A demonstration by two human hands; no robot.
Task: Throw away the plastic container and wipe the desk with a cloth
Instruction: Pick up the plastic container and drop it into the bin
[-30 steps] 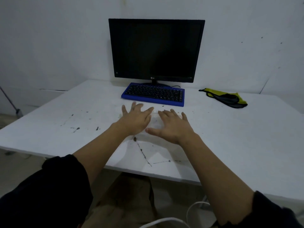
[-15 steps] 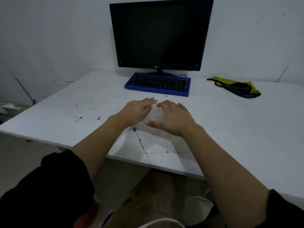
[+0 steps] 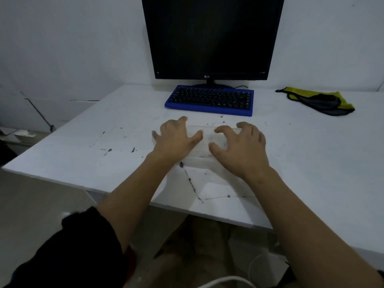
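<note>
A clear plastic container [image 3: 205,140] lies flat on the white desk [image 3: 301,163], in front of the blue keyboard. My left hand [image 3: 176,140] grips its left end with fingers curled over the far rim. My right hand [image 3: 239,146] grips its right end, fingers bent down over the top. Most of the container is hidden under both hands. A yellow and dark grey cloth [image 3: 320,100] lies at the back right of the desk, well away from either hand.
A black monitor [image 3: 212,36] stands against the wall behind the blue keyboard [image 3: 209,99]. Dark smudges and scratch lines [image 3: 191,183] mark the desk near its front edge and to the left. A white cable [image 3: 226,280] lies on the floor below.
Both hands went from lying flat with straight fingers over the container to curling around its two ends. My head has moved closer to the desk.
</note>
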